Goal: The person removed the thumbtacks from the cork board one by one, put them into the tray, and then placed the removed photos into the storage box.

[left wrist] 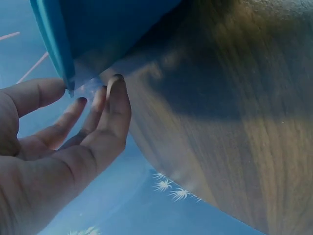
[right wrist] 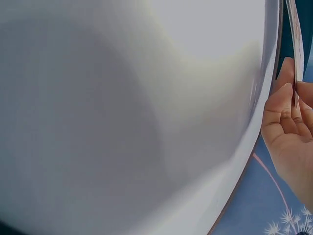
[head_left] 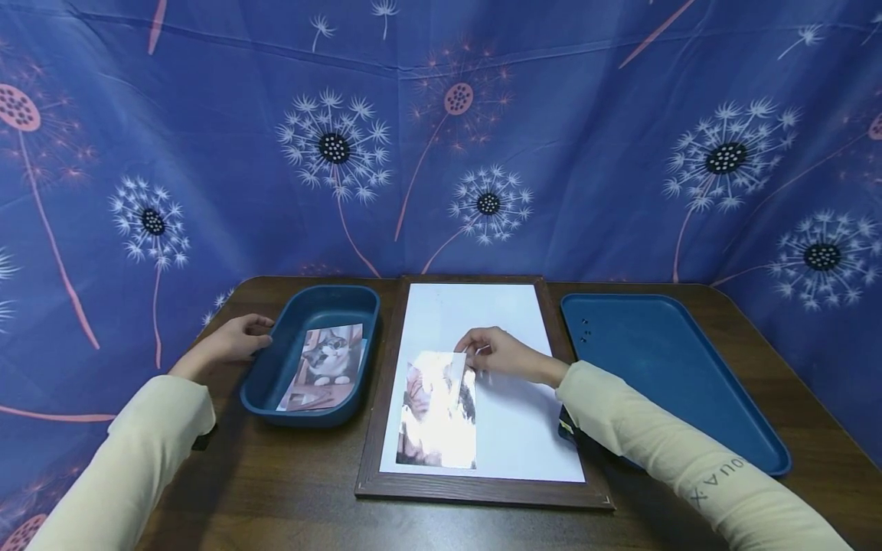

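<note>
My right hand [head_left: 506, 353] pinches the top edge of a glossy photo [head_left: 434, 413] between thumb and fingers. The photo is over the lower left of the framed whiteboard [head_left: 510, 321], and glare washes out much of its picture. In the right wrist view the pinched photo [right wrist: 296, 54] shows edge-on beside the right hand [right wrist: 288, 122]. At the left rim of a blue bin [head_left: 251, 398], my left hand [head_left: 241, 337] has loosely bent fingers, the thumb touching the rim in the left wrist view. Inside the bin lie photos, a cat photo [head_left: 334, 356] on top.
A flat blue tray [head_left: 661, 367] stands right of the board, with several tiny dark pieces [head_left: 585, 330] near its upper left corner. All stand on a brown wooden table [head_left: 289, 490]. Behind it hangs a blue dandelion-print cloth [head_left: 586, 153].
</note>
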The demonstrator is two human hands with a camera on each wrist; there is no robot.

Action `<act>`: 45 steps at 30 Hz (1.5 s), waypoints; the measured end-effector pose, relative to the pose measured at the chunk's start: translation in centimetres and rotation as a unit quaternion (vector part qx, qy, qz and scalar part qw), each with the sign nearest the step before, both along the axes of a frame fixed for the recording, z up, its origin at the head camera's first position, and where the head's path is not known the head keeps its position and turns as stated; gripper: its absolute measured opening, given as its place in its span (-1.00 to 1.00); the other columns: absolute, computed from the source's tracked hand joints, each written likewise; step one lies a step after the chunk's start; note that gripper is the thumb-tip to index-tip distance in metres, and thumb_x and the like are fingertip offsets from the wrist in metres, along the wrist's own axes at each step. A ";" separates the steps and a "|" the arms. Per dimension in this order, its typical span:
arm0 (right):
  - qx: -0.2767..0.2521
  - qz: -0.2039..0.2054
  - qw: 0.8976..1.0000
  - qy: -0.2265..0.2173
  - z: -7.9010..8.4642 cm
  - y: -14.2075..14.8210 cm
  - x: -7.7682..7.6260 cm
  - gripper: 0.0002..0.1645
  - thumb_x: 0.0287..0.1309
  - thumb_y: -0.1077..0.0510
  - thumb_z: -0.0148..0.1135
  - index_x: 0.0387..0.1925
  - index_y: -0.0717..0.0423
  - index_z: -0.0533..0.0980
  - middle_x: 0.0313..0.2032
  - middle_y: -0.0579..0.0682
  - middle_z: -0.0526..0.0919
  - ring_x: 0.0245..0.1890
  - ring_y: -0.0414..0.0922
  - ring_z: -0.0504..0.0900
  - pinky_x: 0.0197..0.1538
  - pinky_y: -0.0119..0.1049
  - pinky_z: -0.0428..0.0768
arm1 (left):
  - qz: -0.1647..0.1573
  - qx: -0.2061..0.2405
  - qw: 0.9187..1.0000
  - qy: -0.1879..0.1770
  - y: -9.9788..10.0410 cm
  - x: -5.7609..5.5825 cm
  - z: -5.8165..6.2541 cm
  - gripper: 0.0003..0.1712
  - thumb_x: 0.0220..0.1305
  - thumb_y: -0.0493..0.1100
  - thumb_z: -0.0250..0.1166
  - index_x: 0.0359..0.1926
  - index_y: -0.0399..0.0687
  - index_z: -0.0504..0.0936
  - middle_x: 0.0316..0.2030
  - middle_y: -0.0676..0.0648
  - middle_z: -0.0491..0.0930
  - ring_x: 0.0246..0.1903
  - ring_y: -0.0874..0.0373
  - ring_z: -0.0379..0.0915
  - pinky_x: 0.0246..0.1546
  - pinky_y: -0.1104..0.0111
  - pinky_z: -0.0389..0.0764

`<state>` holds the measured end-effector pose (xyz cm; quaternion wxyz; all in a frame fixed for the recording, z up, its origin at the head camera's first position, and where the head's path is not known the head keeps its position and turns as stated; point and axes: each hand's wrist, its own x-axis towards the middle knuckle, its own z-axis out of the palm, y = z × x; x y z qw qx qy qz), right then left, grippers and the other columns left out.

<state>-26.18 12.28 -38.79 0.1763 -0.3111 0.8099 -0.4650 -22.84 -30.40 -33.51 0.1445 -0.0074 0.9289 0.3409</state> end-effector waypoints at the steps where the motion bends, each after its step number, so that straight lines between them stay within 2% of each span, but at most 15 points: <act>1: -0.005 -0.003 1.000 -0.005 0.0 0.0 0.0 -0.72 0.15 0.39 0.00 -0.08 0.36 0.45 -0.34 0.23 0.53 -0.47 -0.10 0.49 -0.44 -0.32 0.52 | 0.000 0.004 1.000 -0.003 0.0 0.0 0.0 -0.46 0.34 -0.24 -0.06 0.23 -0.51 0.08 0.09 -0.57 0.22 -0.01 -0.30 0.40 -0.12 0.05 0.55; 18: -0.054 -0.054 0.995 -0.068 -0.1 0.0 -1.6 -0.69 0.14 0.39 0.02 -0.05 0.36 0.44 -0.34 0.07 0.51 -0.48 -0.12 0.45 -0.42 -0.34 0.47 | -0.023 0.035 0.999 -0.004 -0.9 -0.5 -0.5 -0.45 0.35 -0.25 -0.07 0.25 -0.51 0.06 0.09 -0.55 0.25 0.03 -0.31 0.36 -0.04 0.02 0.50; 27: -0.057 -0.071 0.993 -0.071 0.6 -0.1 -2.4 -0.69 0.19 0.35 0.02 -0.01 0.29 0.43 -0.30 0.10 0.55 -0.42 -0.07 0.49 -0.34 -0.26 0.49 | -0.020 0.041 0.999 -0.007 -0.9 -0.4 -0.7 -0.45 0.37 -0.24 -0.08 0.26 -0.49 0.05 0.11 -0.55 0.23 0.03 -0.32 0.36 -0.05 0.01 0.50; 35: -0.081 -0.069 0.992 -0.069 1.3 -0.6 -3.4 -0.65 0.18 0.37 0.01 0.03 0.37 0.39 -0.32 0.14 0.57 -0.40 0.02 0.49 -0.33 -0.22 0.47 | -0.015 0.044 0.999 -0.010 -0.7 -0.3 -0.7 -0.44 0.38 -0.23 -0.08 0.27 -0.48 0.03 0.13 -0.56 0.21 0.05 -0.32 0.34 -0.05 0.02 0.50; 40: -0.091 -0.074 0.990 -0.077 1.8 -1.3 -3.7 -0.65 0.20 0.36 0.01 0.04 0.33 0.40 -0.34 0.09 0.57 -0.37 0.03 0.51 -0.31 -0.19 0.48 | -0.009 0.050 0.999 -0.012 -0.7 -0.3 -0.7 -0.44 0.37 -0.24 -0.09 0.28 -0.47 0.03 0.14 -0.54 0.21 0.05 -0.28 0.35 -0.05 0.04 0.51; 45: -0.098 -0.087 0.988 -0.086 2.1 -2.3 -3.9 -0.67 0.19 0.35 0.03 0.01 0.23 0.44 -0.37 0.02 0.57 -0.37 0.03 0.50 -0.26 -0.16 0.49 | -0.010 0.053 0.998 -0.019 -0.7 -0.1 -0.7 -0.44 0.38 -0.23 -0.09 0.28 -0.47 0.01 0.14 -0.55 0.20 0.06 -0.32 0.34 -0.05 0.01 0.50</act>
